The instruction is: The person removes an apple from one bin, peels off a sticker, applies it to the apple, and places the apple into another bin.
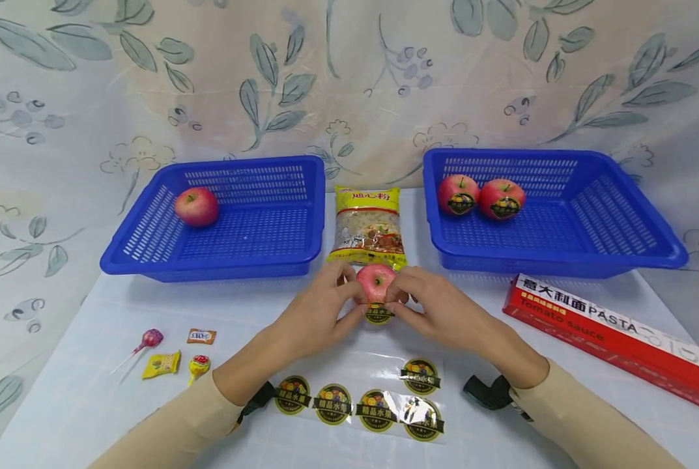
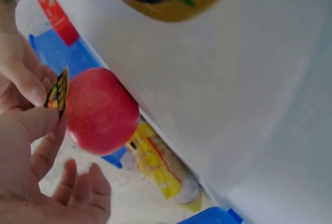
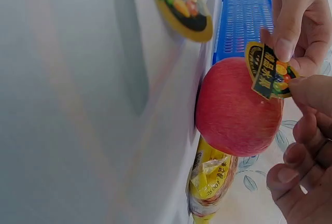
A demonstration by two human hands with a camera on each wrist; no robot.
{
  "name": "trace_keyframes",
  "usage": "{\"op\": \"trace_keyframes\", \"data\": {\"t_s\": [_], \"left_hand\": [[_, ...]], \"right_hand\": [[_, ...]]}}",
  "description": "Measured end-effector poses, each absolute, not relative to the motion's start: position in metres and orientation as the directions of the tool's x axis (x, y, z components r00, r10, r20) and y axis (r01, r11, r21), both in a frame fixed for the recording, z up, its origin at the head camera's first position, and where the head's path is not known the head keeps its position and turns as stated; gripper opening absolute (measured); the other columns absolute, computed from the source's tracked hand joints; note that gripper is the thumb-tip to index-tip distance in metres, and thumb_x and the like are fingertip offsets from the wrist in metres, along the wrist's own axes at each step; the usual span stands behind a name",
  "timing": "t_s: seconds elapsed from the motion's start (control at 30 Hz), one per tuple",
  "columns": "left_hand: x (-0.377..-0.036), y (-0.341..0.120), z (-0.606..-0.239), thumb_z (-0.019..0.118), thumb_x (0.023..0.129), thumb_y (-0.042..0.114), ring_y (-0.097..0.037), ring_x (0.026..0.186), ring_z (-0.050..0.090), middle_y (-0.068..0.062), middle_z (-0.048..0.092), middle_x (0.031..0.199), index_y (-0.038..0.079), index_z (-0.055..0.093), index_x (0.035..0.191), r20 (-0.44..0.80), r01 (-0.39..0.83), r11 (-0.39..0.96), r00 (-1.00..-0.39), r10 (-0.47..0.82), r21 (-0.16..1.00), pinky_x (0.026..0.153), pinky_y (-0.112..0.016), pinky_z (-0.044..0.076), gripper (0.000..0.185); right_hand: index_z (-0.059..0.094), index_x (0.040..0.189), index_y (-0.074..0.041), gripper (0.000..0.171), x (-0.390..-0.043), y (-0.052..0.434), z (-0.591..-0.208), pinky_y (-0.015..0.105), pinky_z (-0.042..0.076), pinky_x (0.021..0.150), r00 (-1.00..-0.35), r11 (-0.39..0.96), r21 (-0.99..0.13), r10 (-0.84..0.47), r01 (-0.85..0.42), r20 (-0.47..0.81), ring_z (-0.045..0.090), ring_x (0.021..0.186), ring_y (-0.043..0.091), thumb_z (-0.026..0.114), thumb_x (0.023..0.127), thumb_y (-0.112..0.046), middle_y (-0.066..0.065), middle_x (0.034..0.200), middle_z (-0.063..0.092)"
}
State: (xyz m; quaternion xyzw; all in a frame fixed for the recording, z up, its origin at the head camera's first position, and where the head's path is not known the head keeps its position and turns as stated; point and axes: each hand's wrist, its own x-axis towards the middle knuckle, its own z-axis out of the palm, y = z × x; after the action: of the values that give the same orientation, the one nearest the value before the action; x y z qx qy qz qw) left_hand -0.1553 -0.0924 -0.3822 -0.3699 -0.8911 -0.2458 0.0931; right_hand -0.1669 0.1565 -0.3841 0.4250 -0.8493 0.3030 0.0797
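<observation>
A: Apple [image 1: 376,282] sits mid-tabletop, just in front of the noodle bag [image 1: 368,227], steadied by both hands so the sticker [image 3: 268,69] can go on its near face

B: grip state?

A: left hand [image 1: 320,311] and right hand [image 1: 437,312] both pinch the sticker edges against the apple, fingertips only, likely to keep it flat

B: counts?

A: apples: 4 total. 1 in the left basket [image 1: 167,264], bare; 2 in the right basket [image 1: 648,251], both stickered; 1 in hand. Sticker sheet [image 1: 302,422] at the near edge holds 5. Near the left edge: 2 lollipops [image 1: 150,339], 2 candy packets [image 1: 201,336]. 1 red pasta box [image 1: 613,339] along the right edge
</observation>
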Motion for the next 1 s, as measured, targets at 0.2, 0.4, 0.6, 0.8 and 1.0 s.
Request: {"op": "trace_keyframes", "data": {"t_s": [0.2,0.4,0.6,0.8,1.0], "left_hand": [[-0.162,-0.091,-0.385,0.073,0.093,0.016,-0.032,0.130,0.051,-0.013,0.057,0.142,0.021,0.064,0.082,0.374,0.702,0.621,-0.712,0.594,0.349,0.108,-0.046,0.046,0.014],[-0.165,-0.091,-0.386,0.073,0.091,0.013,-0.026,0.132,0.057,-0.011,0.062,0.139,0.018,0.066,0.083,0.334,0.692,0.610,-0.721,0.607,0.386,0.108,-0.038,0.049,0.011],[-0.167,-0.091,-0.384,0.074,0.090,0.014,-0.025,0.126,0.062,-0.009,0.064,0.135,0.018,0.067,0.079,0.341,0.680,0.606,-0.732,0.589,0.412,0.100,-0.036,0.053,0.014],[-0.173,-0.089,-0.384,0.071,0.095,0.021,-0.022,0.121,0.063,-0.008,0.066,0.128,0.016,0.069,0.075,0.351,0.672,0.614,-0.740,0.574,0.414,0.093,-0.033,0.055,0.020],[-0.177,-0.085,-0.386,0.069,0.094,0.022,-0.019,0.113,0.064,-0.005,0.067,0.123,0.016,0.064,0.076,0.393,0.692,0.611,-0.722,0.570,0.385,0.089,-0.031,0.055,0.020]], "right_hand": [[0.067,0.089,-0.018,0.012,-0.174,0.154,-0.385,0.037,0.051,0.088,-0.617,0.477,-0.397,-0.664,-0.784,0.422,0.058,0.100,0.017,0.077,0.091,-0.011,-0.003,0.104,0.061],[0.066,0.091,-0.018,0.010,-0.177,0.151,-0.385,0.043,0.049,0.097,-0.636,0.499,-0.400,-0.664,-0.769,0.394,0.056,0.112,0.021,0.075,0.094,-0.013,0.000,0.118,0.066],[0.066,0.093,-0.020,0.008,-0.178,0.148,-0.385,0.037,0.047,0.089,-0.648,0.528,-0.378,-0.651,-0.761,0.395,0.052,0.101,0.016,0.074,0.095,-0.018,-0.007,0.102,0.064],[0.063,0.090,-0.020,0.009,-0.179,0.143,-0.388,0.033,0.045,0.082,-0.654,0.524,-0.391,-0.615,-0.757,0.441,0.051,0.093,0.013,0.071,0.093,-0.017,-0.009,0.094,0.062],[0.062,0.086,-0.019,0.013,-0.183,0.142,-0.392,0.033,0.045,0.080,-0.654,0.490,-0.433,-0.580,-0.757,0.487,0.052,0.091,0.014,0.072,0.089,-0.012,-0.009,0.088,0.061]]}}
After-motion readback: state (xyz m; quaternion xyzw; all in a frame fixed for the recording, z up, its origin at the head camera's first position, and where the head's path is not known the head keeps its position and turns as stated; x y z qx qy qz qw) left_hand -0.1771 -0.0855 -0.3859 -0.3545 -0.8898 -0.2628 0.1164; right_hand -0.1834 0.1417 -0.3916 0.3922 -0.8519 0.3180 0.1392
